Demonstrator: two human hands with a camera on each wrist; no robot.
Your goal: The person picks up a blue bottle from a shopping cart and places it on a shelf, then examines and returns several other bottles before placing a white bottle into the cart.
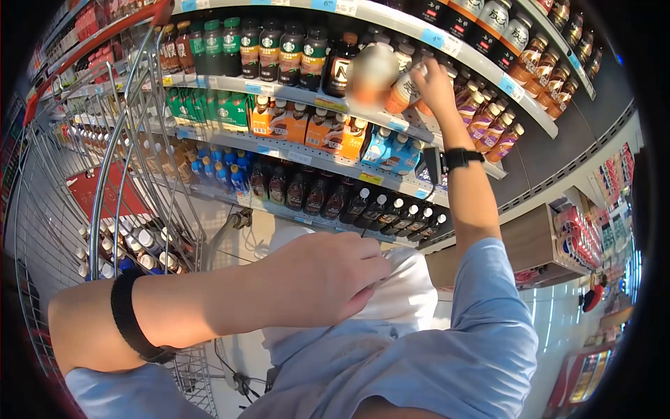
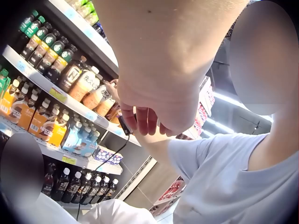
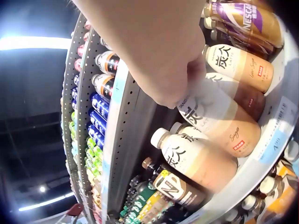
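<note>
My right hand [image 1: 434, 85] reaches to the shelf and grips the top of a white-and-peach latte bottle [image 3: 224, 121], its fingers covering the cap. The bottle stands tilted in its row, close by another latte bottle [image 3: 194, 156] and a low-sugar one [image 3: 240, 67]. A dark bottle with a big N [image 3: 177, 189] is further along the same shelf. My left hand [image 1: 324, 279] hangs in front of my body with fingers loosely curled and nothing in it; in the left wrist view its fingertips [image 2: 148, 122] point down.
At left stands a wire shopping cart [image 1: 105, 174] with several capped bottles [image 1: 132, 248] inside. Orange coffee packs [image 1: 279, 117] and blue packs [image 1: 391, 148] fill the shelf below, dark bottles [image 1: 384, 213] the lowest one. A price-tag rail [image 1: 447, 45] runs above the right hand.
</note>
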